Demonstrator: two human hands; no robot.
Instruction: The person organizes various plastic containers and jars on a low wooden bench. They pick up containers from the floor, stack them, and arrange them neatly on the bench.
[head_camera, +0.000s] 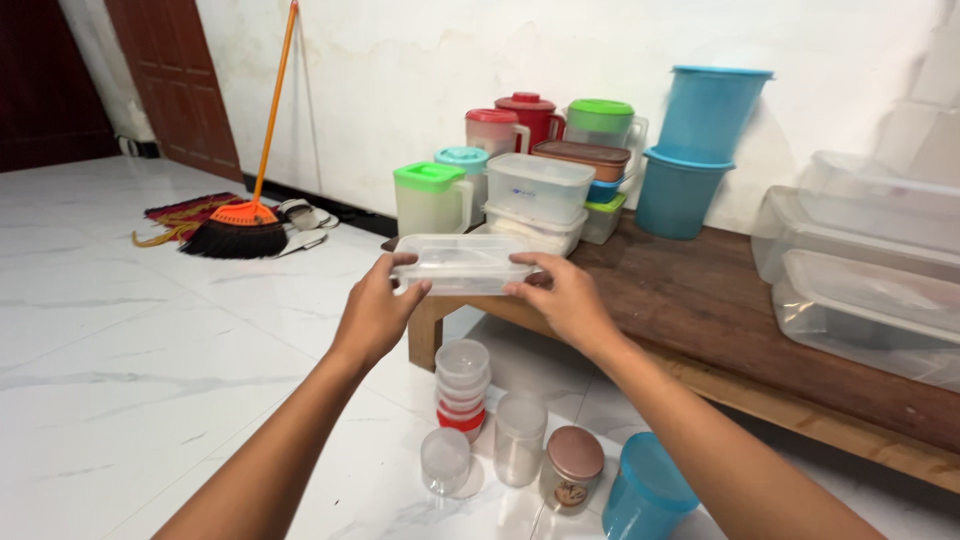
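Observation:
Both hands hold a clear, shallow rectangular plastic container (462, 262) with its lid on, level, in front of the low wooden table (700, 300). My left hand (378, 310) grips its left end. My right hand (560, 295) grips its right end, thumb on top. The container hovers at the table's near left corner, just before a stack of two clear lidded boxes (538, 200).
On the table stand jugs with green (430, 197), red (530, 115) and teal lids, blue buckets (695, 150) and large clear tubs (870, 270). On the floor below are stacked cups (462, 385), small jars (573, 465) and a blue tumbler (645, 490). A broom (240, 225) leans on the wall.

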